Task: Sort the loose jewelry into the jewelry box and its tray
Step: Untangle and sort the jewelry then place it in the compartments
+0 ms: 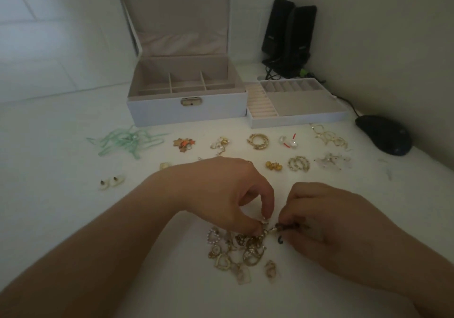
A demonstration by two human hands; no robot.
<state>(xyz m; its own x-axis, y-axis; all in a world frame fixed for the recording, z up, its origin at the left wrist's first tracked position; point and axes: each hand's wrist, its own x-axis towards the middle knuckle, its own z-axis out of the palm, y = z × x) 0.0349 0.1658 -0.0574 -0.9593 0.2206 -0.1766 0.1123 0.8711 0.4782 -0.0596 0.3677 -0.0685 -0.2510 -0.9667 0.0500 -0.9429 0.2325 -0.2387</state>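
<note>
Jewelry pile [242, 249] partly hidden by left hand [221, 190] and right hand [326, 222], both pinching blurred small pieces.

White jewelry box [157, 111] with beige lining, gold hoops [258, 141], mint-green ribbon [127, 141], black mouse [384, 134]

Both forearms [103, 251] bare, no sleeves in view; possibly thin ring on left hand [221, 190], view dim.
</note>
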